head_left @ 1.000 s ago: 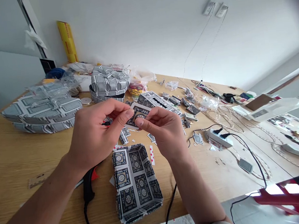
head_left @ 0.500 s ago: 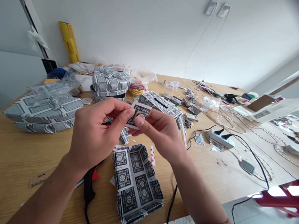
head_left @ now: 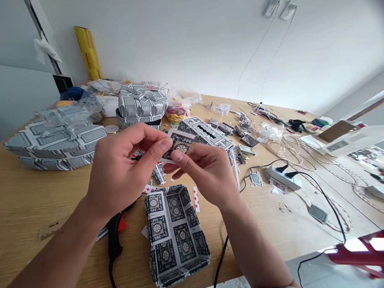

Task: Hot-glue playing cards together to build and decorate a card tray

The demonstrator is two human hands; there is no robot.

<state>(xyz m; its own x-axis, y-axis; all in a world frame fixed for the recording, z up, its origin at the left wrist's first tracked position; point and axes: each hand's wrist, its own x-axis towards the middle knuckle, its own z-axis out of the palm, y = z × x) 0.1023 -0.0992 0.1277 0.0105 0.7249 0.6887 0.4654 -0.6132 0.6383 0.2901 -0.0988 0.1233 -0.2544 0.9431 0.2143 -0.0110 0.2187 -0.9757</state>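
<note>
Thumb and forefinger of your left hand (head_left: 120,172) pinch the left end of the small black-and-white patterned playing card (head_left: 181,143). It is held above the table, its long axis running rightward to your right hand (head_left: 209,171), which pinches its near edge.

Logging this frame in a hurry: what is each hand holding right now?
Left hand: closed, pinching the patterned card.
Right hand: closed, pinching the patterned card too.

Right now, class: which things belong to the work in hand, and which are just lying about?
In hand: patterned card, pinched by left hand and right hand; card tray below; glue gun.
Lying about: power strip, yellow roll, lidded box.
</note>
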